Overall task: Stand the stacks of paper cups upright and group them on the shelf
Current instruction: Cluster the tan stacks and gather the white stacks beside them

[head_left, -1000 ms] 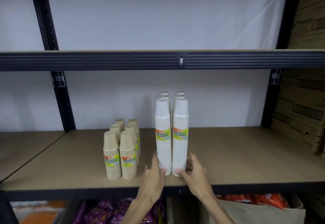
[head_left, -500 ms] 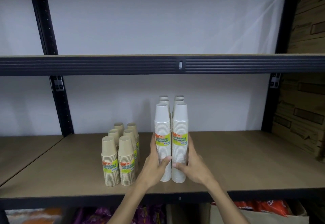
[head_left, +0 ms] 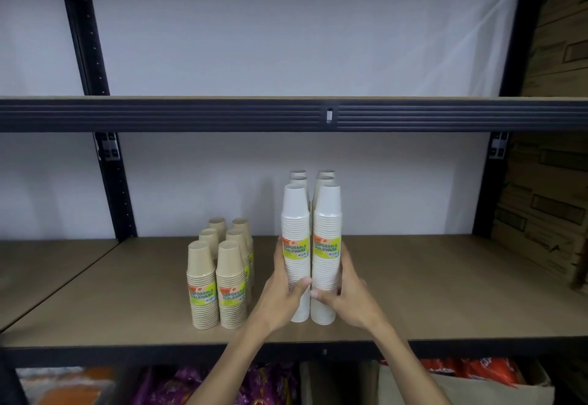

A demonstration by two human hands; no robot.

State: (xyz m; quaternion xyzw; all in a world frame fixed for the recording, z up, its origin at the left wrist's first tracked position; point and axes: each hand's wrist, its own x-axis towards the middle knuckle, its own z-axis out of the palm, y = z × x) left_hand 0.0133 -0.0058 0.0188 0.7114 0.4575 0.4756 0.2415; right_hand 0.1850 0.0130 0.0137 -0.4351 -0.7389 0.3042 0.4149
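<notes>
Several tall white cup stacks (head_left: 311,213) stand upright in a tight group on the brown shelf (head_left: 445,293). My left hand (head_left: 281,296) grips the front left white stack (head_left: 296,229), thumb across its front. My right hand (head_left: 345,293) grips the front right white stack (head_left: 327,229) the same way. Both stacks carry yellow-green labels. To the left, several shorter brown cup stacks (head_left: 219,274) stand upright in their own group, a small gap away from my left hand.
The upper shelf beam (head_left: 286,115) runs above the cup tops. Black uprights (head_left: 114,182) stand at left and right. Cardboard boxes (head_left: 547,182) fill the right side. Purple and orange packets (head_left: 222,385) lie on the shelf below.
Both hands rose from the bases of the front white stacks to mid-height and closed round them. The view shifted slightly downward.
</notes>
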